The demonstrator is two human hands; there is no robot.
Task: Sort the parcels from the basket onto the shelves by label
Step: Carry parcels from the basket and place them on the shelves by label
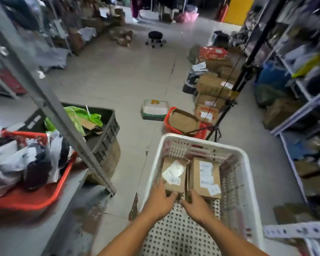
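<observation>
A white perforated basket [246, 174] stands on the floor in front of me. Two brown cardboard parcels with white labels lie in its far half. The left parcel [174, 170] carries a tag that reads about "A-1"; the right parcel [205, 177] has a printed label and a small tag. My left hand [160, 200] grips the near edge of the left parcel. My right hand [196, 205] reaches in beside it, its fingers at the gap between the two parcels; what it holds is hidden.
On the left, a grey shelf post [50, 106] and a shelf bearing a red basket [35, 198] full of poly bags, and a dark crate [107, 130]. Ahead stand a red basket [201, 133], stacked boxes [212, 85] and a tripod [229, 106]. Shelving [303, 108] lines the right.
</observation>
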